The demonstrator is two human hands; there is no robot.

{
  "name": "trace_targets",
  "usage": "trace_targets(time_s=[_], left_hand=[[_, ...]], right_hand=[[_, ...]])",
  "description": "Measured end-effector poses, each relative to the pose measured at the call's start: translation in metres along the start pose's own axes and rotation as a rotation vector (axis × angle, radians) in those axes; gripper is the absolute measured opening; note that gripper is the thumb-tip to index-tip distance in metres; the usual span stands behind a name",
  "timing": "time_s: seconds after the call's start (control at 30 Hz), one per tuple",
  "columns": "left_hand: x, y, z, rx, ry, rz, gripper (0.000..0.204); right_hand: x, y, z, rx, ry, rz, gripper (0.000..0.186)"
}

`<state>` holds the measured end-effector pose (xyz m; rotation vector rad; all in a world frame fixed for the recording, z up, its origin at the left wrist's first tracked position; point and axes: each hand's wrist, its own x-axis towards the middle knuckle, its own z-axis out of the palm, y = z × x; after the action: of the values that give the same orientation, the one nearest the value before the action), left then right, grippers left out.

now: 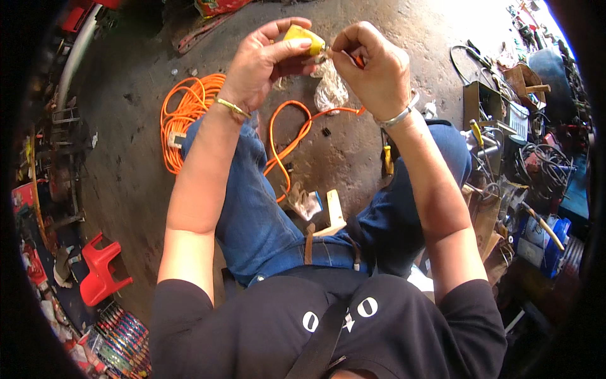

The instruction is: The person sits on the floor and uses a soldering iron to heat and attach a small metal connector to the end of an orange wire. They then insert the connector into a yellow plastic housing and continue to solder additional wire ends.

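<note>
Above my lap, my left hand [252, 68] is closed on a small yellow boxy piece [302, 39], thumb along its side. A small metallic bit shows at the piece's right end. My right hand [380, 71] is closed in a pinch right beside that end. Orange cable [290, 150] loops over the floor and rises toward my right hand, where a bit of orange shows between the fingers. What the right fingertips touch is too small to make out. A crumpled clear plastic bag [331, 91] lies on the floor beyond, between my hands.
A coil of orange cable [189, 107] lies left of my knee. Near my right knee is a yellow-handled screwdriver [387, 161]. A red plastic stool [101, 268] stands at left. Tools, a metal box [481, 104] and dark cables [544, 167] crowd the right side.
</note>
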<state>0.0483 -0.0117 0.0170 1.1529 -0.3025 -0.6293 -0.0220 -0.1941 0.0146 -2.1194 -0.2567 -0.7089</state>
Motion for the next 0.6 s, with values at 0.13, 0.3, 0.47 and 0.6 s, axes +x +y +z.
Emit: trace_targets(time_s=[0.13,0.3,0.47,0.6], left_hand=[[-0.001,0.0,0.002,-0.045,0.021,-0.009,0.03],[0.0,-0.004,0.01,0.034,-0.007,0.131,0.035],[-0.001,-0.003,0.012,0.044,0.01,0.154,0.037],[-0.001,-0.001,0.014,0.045,0.016,0.15,0.037]], right_hand=[[0.002,0.003,-0.001,0.349,-0.017,0.33,0.014],[0.005,0.002,-0.007,0.384,-0.086,0.496,0.015],[0.005,-0.001,-0.012,0.338,-0.126,0.481,0.014],[0.004,-0.001,-0.012,0.308,-0.135,0.446,0.013]])
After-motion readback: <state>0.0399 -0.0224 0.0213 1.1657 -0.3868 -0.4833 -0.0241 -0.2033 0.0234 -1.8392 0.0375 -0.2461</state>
